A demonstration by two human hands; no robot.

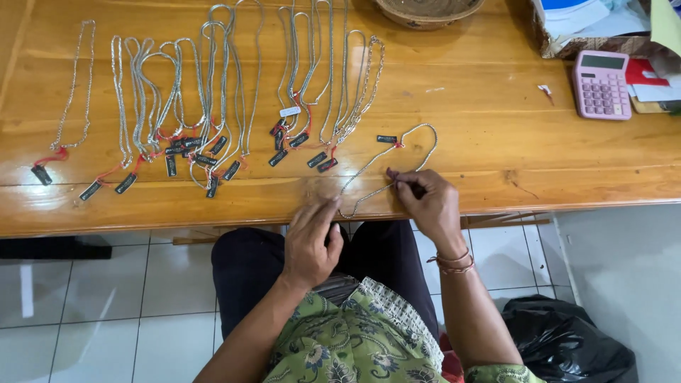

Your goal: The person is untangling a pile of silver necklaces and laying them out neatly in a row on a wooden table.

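Now a silver chain point(397, 159) is laid near the wooden table's point(482, 120) front edge, pinched by the right hand point(425, 202) and touched at its near end by the left hand's point(311, 241) loosely open fingertips.

table: glossy wood point(496, 106) | floor: white tiles point(85, 312) | light: bright

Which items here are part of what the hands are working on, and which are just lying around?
In hand:
- silver chain with a small black tag, laid on the wooden table
- left hand at its lower loop
- right hand pinching it

Lying about:
- rows of tagged chains
- pink calculator
- woven basket
- papers
- black bag on the floor
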